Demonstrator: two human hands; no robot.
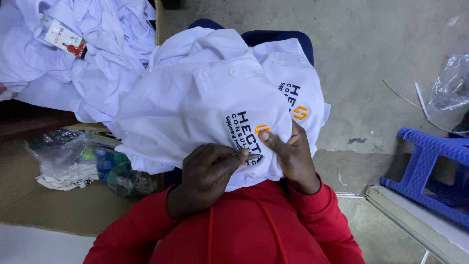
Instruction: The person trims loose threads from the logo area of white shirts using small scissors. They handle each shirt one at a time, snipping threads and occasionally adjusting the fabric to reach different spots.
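On the person's lap, a white polo shirt [195, 102] lies bunched over a second one, the right hand [292, 156] pinching its fabric beside the embroidered emblem and the left hand [207, 173] pinching a small metal tool [248, 157] against the stitching.

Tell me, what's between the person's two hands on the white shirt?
In the head view, a thin metal tool pinched by the left hand and the shirt's embroidered lettering lie before the right hand.
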